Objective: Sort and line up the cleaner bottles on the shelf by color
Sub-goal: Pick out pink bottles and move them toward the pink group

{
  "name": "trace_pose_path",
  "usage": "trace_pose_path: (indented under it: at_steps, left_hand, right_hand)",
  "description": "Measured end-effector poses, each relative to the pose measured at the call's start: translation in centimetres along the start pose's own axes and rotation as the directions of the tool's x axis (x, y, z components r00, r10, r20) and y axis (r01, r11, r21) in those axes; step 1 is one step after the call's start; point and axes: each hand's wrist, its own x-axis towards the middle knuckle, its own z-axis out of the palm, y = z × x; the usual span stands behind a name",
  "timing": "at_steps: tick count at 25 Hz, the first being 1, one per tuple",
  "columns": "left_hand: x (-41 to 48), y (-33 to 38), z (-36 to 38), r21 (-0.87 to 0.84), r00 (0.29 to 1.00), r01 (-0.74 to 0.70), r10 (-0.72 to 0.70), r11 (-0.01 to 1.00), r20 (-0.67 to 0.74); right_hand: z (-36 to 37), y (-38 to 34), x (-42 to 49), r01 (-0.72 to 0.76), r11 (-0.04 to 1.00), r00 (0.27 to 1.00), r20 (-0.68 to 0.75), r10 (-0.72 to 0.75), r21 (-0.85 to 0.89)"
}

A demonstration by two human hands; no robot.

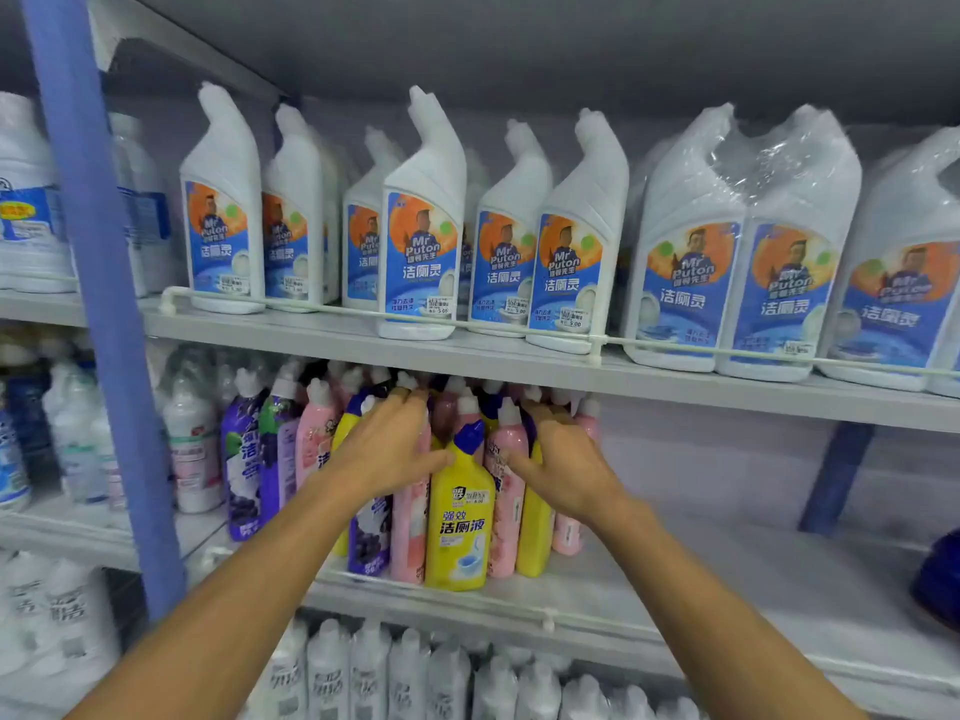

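Near the grey metal shelf (pixel 727 589) front edge, the left hand (pixel 387 449) rested straight-fingered against the yellow blue-capped plastic bottle (pixel 460 532); the right hand (pixel 569 462) grasp (fingertips hidden) was indeterminate.

Bare left hand (pixel 387 449), bare right hand (pixel 566 470), forearms (pixel 234 589) bare too

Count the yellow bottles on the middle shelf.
3 yellow bottles: one front centre, one to its right, one behind the left hand. More may be hidden at the back.

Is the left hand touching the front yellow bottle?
Touching. Head view: the left hand rests its thumb tip against the yellow bottle at its shoulder.
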Motion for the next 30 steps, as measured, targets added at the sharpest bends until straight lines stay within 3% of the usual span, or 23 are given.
trace_pose_path:
  at_steps: [3, 9, 17, 23, 25, 30]
  left_hand:
    - [1.7, -1.2, 1.6, -0.131, 1.0, 0.009, -0.008, 0.991, 0.013]
    - [2.4, -2.2, 2.9, -0.274, 0.978, -0.002, -0.055, 0.962, -0.201]
    - [-0.1, -2.0, 3.9, -0.503, 0.952, 0.085, -0.219, 0.86, -0.213]
    - [-1.9, -1.5, 5.9, -0.481, 0.948, 0.04, -0.184, 0.876, -0.258]
    - [-2.7, -1.1, 6.1, -0.499, 0.932, 0.077, -0.24, 0.863, -0.272]
    - [-4.2, -1.7, 5.1, -0.651, 0.919, 0.078, -0.308, 0.755, -0.246]
  right_hand:
    - [1.6, -0.4, 2.3, -0.037, 0.995, 0.997, -0.063, 0.043, 0.088]
    - [4.0, 0.7, 3.8, -0.159, 0.969, 0.985, -0.035, 0.169, 0.19]
    - [3.8, 1.7, 0.0, -0.108, 0.947, 0.946, -0.263, 0.191, 0.303]
    - [5.2, 0.9, -1.7, -0.133, 0.931, 0.943, -0.247, 0.225, 0.341]
    - [5.5, 0.6, -2.5, -0.135, 0.916, 0.938, -0.249, 0.241, 0.377]
    - [5.3, 0.5, -3.3, -0.15, 0.879, 0.912, -0.28, 0.3, 0.453]
